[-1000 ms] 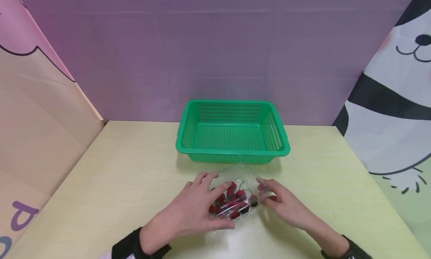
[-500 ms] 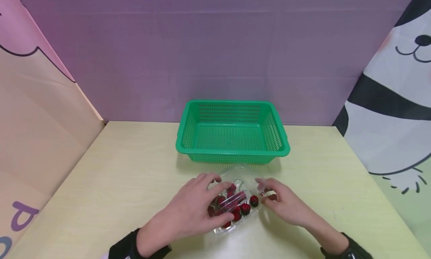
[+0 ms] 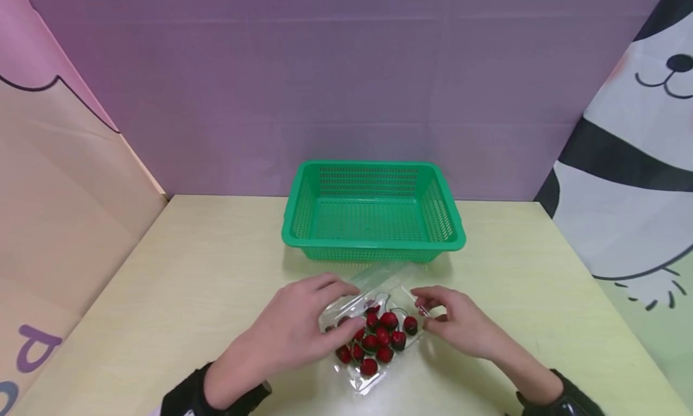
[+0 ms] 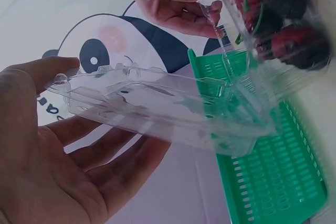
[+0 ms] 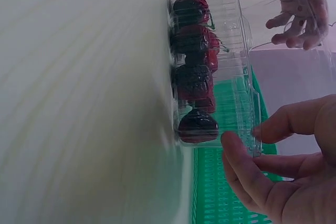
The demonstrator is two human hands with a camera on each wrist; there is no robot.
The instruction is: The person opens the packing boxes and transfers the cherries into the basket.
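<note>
The clear box (image 3: 360, 381) of cherries (image 3: 382, 336) sits on the counter (image 3: 189, 296) near a green basket (image 3: 373, 246). The left hand (image 3: 298, 323) grips its raised lid (image 4: 152, 103); the right hand (image 3: 459, 324) pinches the box.

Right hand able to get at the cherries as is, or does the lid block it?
Probably yes: the left hand holds the lid raised, leaving the cherries open beside the right hand. That hand pinches the box, though, so it would likely need to let go first.
</note>
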